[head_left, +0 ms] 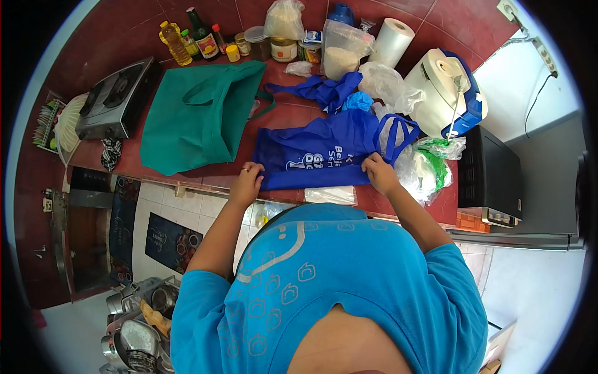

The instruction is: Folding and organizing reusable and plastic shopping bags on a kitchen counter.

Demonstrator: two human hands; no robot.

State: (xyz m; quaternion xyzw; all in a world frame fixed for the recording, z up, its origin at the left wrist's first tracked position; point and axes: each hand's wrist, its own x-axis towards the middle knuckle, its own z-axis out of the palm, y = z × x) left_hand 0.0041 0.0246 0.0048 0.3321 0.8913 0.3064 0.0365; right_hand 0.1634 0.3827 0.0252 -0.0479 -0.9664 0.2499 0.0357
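A dark blue fabric shopping bag (308, 149) with white printing lies flat on the red tiled counter (285, 112), its handles to the right. Its near edge is turned up in a band. At the band's left end, my left hand (248, 183) pinches the fabric between thumb and fingers. My right hand (380, 173) grips the band near its right end. A clear plastic sheet or bag (331, 195) sticks out from under the near edge. To the left, a green fabric bag (187, 121) rests with its mouth facing right.
A crumpled blue bag (322, 91) and clear plastic bags (385, 86) lie behind. Bottles (203, 37), jars (284, 49) and a plastic roll (391, 42) line the wall. A gas stove (119, 98) stands left; a rice cooker (439, 89) and more plastic bags (427, 170) are right.
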